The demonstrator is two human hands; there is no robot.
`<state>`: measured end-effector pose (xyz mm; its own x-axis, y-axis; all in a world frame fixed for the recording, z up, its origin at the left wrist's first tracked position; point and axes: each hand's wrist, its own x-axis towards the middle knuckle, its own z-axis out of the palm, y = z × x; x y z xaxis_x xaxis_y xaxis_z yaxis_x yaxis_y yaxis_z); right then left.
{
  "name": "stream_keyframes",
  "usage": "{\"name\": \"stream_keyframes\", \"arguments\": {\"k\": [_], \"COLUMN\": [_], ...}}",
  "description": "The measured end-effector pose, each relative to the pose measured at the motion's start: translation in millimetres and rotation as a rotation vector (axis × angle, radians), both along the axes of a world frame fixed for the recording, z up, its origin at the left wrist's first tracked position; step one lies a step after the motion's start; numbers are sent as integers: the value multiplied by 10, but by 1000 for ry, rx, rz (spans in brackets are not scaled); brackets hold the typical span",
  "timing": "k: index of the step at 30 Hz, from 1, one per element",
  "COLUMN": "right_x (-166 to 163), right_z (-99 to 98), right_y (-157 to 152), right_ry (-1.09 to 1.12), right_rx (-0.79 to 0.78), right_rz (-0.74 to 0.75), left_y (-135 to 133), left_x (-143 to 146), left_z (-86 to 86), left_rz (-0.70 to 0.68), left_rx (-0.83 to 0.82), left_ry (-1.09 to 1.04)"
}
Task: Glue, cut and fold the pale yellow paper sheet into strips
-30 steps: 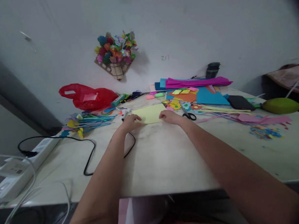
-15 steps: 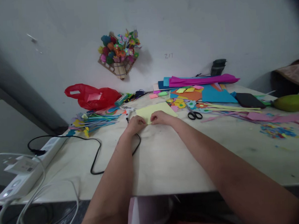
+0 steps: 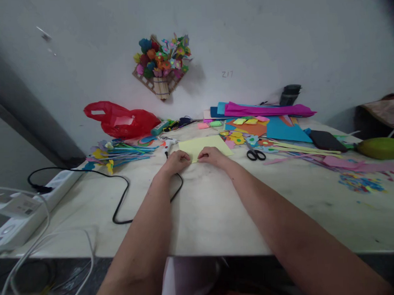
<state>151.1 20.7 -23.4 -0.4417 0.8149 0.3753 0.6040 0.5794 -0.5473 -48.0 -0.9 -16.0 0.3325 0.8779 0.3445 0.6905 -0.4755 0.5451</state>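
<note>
Though two hands (image 3: 178, 161) (image 3: 213, 156), one yellow sheet (image 3: 203, 143).

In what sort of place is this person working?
Probably a handicraft table against a wall, perhaps at home or in a small workshop; I cannot tell which. The pale yellow sheet, black-handled scissors and flower cut-outs suggest it.

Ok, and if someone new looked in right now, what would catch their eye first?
Probably the bright bunch of flowers hung on the wall above the table, then the red plastic bag below it, to its left, at the back of the table. Nearer the middle, the pale yellow sheet stands out, with the left hand and right hand close together at its near edge.
</note>
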Motion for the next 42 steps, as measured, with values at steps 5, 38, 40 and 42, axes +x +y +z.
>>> {"name": "stream_keyframes", "arguments": {"k": [5,38,40,42], "right_x": [12,-83,-90,-99], "right_z": [45,117,125,133], "right_y": [-26,-131,-138,-142], "right_ry": [-130,-213,-220,-231], "right_rx": [61,-26,-39,-60], "right_rz": [10,-146,-165,-183], "left_y": [8,-16,-15,-10], "left_x": [-10,1,7,16], "left_z": [3,4,9,16], "left_rz": [-4,42,42,47], "left_rx": [-18,-63,-52,-21], "left_ry": [8,-99,-77,-39]}}
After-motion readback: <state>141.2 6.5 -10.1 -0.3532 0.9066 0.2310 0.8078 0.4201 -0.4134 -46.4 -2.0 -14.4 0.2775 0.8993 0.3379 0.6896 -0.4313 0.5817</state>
